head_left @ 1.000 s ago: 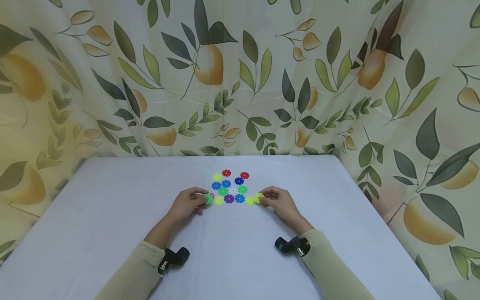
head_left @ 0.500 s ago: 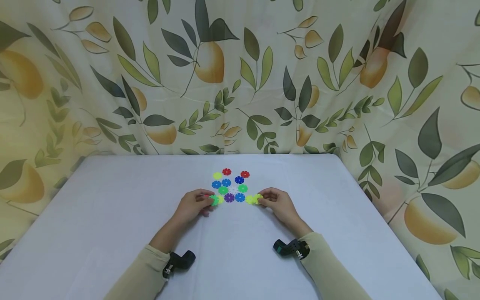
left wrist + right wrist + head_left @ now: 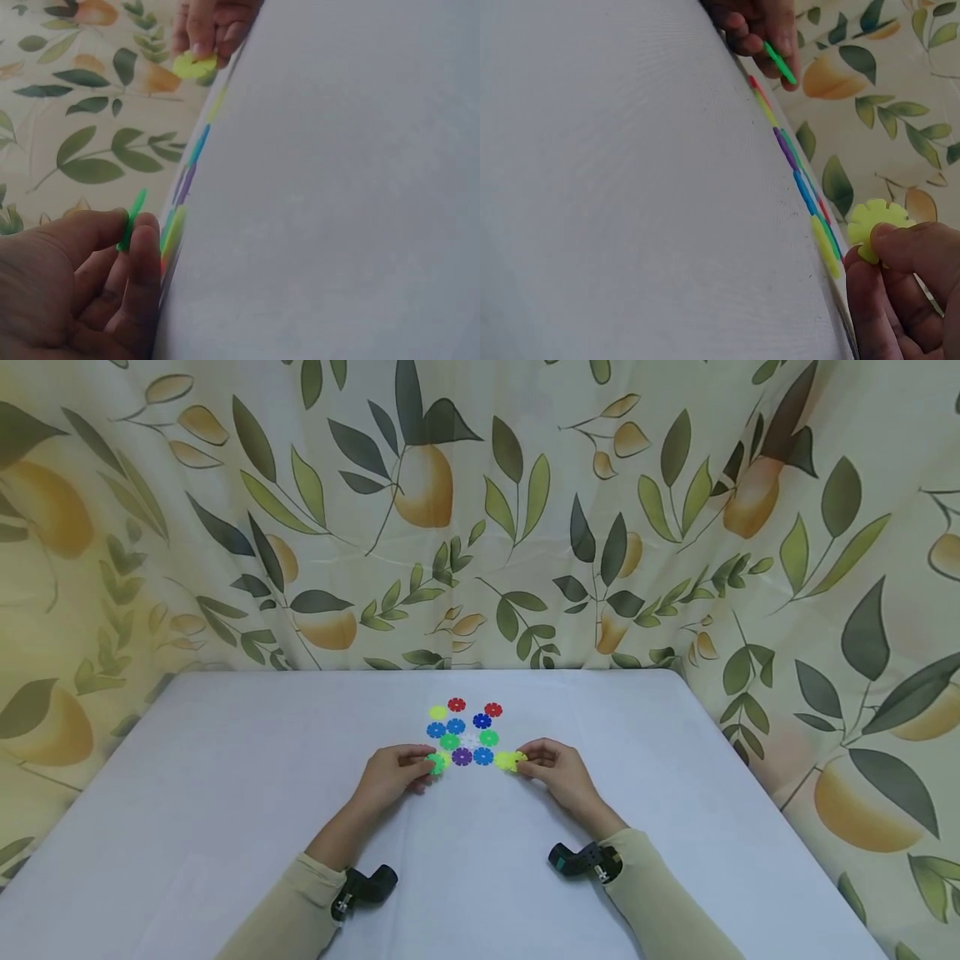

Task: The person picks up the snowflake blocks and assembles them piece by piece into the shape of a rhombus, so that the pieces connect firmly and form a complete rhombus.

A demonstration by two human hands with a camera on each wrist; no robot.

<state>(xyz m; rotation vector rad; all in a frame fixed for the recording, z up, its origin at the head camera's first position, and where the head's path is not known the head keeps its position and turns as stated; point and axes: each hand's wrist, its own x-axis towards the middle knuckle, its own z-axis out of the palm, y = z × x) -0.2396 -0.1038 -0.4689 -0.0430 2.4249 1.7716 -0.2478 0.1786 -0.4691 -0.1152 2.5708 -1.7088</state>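
Observation:
My left hand (image 3: 390,772) pinches a green notched plastic disc (image 3: 135,214) between thumb and index finger, edge-on in the left wrist view. In the head view it overlaps a yellow disc (image 3: 447,759) lying behind it. A yellow notched disc (image 3: 871,217) is pinched by thumb and fingers of my right hand (image 3: 558,770), its face showing in the right wrist view. Both held discs are raised off the white tabletop. Between the hands lie a purple disc (image 3: 462,757), a blue disc (image 3: 483,757) and another yellow disc (image 3: 502,761).
Farther back lie more flat discs: two red, one of them the left red disc (image 3: 457,704), a dark blue disc (image 3: 482,721), a green disc (image 3: 489,738) and pale clear ones. The white-covered table (image 3: 225,827) meets a leaf-and-fruit patterned curtain (image 3: 517,527).
My left hand has shifted right and slightly toward me with the green disc, which now covers part of the yellow disc. The right hand keeps its yellow disc almost in place.

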